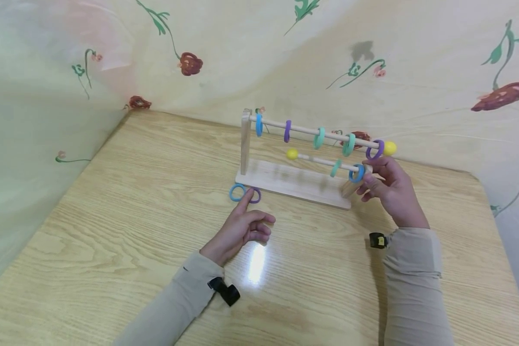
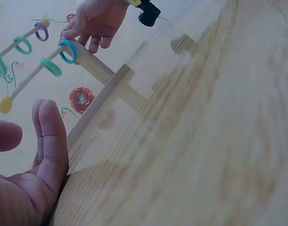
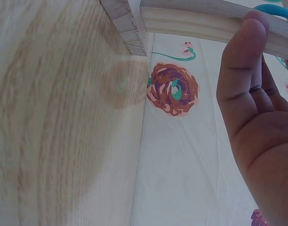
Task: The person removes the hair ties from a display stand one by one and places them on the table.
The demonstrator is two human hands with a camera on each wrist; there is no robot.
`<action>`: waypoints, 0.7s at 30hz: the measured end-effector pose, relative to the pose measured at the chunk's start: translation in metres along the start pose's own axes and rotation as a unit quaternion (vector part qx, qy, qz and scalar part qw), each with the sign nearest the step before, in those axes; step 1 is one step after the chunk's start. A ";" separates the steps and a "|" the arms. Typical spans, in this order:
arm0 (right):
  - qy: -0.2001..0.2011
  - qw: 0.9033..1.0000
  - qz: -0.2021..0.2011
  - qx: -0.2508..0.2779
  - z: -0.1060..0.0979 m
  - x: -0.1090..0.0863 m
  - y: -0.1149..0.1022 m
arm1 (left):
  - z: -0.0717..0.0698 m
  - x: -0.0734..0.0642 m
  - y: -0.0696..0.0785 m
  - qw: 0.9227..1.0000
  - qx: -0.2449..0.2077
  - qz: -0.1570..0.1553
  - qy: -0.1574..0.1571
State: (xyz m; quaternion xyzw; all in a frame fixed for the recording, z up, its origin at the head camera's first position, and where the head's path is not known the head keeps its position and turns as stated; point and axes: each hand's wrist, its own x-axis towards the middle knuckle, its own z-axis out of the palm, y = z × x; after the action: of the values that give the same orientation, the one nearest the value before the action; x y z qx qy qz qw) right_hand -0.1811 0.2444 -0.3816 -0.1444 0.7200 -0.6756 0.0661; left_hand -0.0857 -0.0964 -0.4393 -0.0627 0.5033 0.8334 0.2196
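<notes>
Resting its straight index finger on the purple ring (image 1: 259,196) that lies flat on the table (image 1: 125,230), the left hand (image 1: 239,229) has its other fingers loosely bent, clear of the ring. The fingertip covers the ring's left part, so its right arc shows beyond the finger. A blue ring (image 1: 238,200) lies just left of that fingertip; whether finger and blue ring touch, I cannot tell. Both rings sit near the front left corner of the base (image 1: 290,182). At the other end, the right hand (image 1: 391,192) holds the top of the short post (image 2: 94,65), thumb and fingers narrow about the wood. Right beside those fingertips, a second blue ring (image 1: 352,174) hangs around the lower rod (image 1: 322,161); whether they touch it is unclear. Left of it on that rod hangs a green ring (image 1: 335,169), well apart from the hand, and a yellow ball (image 1: 291,154) caps the far end. Above, the upper rod (image 1: 302,129) carries five rings, the rightmost, purple like the one on the table, hanging just above the right hand's fingers.
</notes>
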 end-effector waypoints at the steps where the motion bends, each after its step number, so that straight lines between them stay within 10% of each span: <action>1: 0.000 1.000 0.000 0.001 0.000 0.000 0.000 | 0.000 0.000 0.000 1.000 0.003 0.001 -0.001; 12: -0.001 1.000 -0.001 0.006 0.000 0.001 0.001 | 0.008 0.001 -0.004 0.999 0.042 0.005 -0.024; 21: -0.004 1.000 -0.004 0.014 -0.001 0.002 0.001 | 0.028 0.018 -0.019 0.994 0.039 0.069 -0.076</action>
State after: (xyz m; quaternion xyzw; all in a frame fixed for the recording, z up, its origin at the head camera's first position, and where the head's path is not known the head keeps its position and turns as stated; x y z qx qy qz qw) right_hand -0.1835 0.2450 -0.3825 -0.1491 0.7094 -0.6854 0.0684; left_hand -0.0907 -0.0590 -0.4471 0.0442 0.5201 0.8287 0.2020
